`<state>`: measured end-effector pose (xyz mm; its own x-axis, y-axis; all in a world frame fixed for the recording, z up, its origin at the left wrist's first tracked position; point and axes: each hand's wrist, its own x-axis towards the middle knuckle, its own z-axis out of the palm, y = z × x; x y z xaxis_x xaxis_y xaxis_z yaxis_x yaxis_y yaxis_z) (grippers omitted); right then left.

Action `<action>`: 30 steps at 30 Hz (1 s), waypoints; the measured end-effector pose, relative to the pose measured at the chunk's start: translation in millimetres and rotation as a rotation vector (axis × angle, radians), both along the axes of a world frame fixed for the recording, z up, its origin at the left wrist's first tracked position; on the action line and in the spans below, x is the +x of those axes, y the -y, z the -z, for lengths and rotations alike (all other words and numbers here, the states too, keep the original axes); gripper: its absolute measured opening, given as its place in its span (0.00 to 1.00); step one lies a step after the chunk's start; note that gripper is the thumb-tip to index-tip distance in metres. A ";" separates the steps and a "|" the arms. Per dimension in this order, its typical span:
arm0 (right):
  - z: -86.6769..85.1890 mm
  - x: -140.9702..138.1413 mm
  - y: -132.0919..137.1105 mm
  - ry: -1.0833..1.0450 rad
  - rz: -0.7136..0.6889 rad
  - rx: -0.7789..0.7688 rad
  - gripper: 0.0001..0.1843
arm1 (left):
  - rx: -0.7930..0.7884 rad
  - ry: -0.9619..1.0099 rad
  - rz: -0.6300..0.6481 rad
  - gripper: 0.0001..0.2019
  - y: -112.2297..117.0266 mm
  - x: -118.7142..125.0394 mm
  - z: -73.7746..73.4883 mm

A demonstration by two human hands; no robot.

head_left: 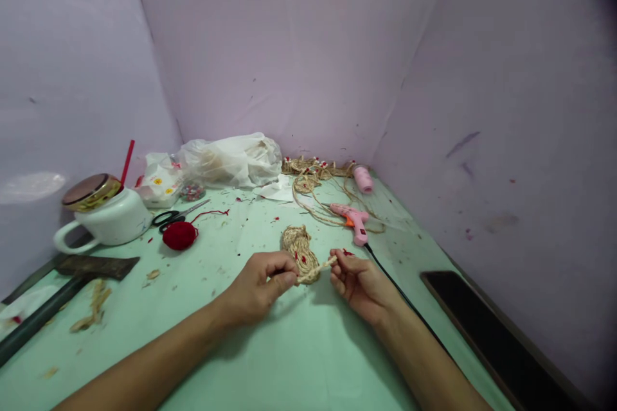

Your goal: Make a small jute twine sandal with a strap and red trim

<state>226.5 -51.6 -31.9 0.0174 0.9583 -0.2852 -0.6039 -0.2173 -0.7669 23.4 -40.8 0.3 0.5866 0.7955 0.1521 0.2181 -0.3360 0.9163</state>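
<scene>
Between my two hands a short length of pale braided cord (315, 270) is stretched. My left hand (265, 282) pinches its left end between thumb and fingers. The right end sits in the fingertips of my right hand (359, 282). Just behind the cord, a bundle of coiled tan cord (297, 244) with small red bits on it lies on the green table (270, 359), partly hidden by my left fingers. A pink glue gun (354, 218) rests beyond my right hand, its black cable running toward me past my right forearm.
A red yarn ball (179, 236), black-handled scissors (168, 217), a white mug (116, 218) and a hammer (96, 266) lie at left. At the back are a white plastic bag (236, 160), more tan cord (308, 170) and a pink spool (363, 178). A dark flat board (482, 327) lies at right.
</scene>
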 end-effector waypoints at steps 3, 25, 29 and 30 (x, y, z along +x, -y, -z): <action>-7.1 4.9 0.8 0.168 0.204 0.036 0.16 | -0.017 -0.071 0.061 0.11 -2.2 -2.0 -2.3; -20.2 -18.7 25.5 1.105 -0.507 0.436 0.17 | -0.250 0.118 -0.217 0.17 -12.5 0.6 0.1; -17.6 -17.7 23.0 1.099 -0.431 0.390 0.18 | -0.288 0.154 -0.266 0.20 -13.9 -4.2 -5.1; -17.2 -17.7 22.3 1.109 -0.421 0.391 0.18 | -0.292 0.130 -0.245 0.19 -13.3 -4.5 -5.6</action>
<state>208.8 -74.0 -14.7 -0.2622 0.9650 -0.0075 0.4698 0.1208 -0.8745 18.9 -27.5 6.0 0.3645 0.9303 -0.0403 0.1354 -0.0101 0.9907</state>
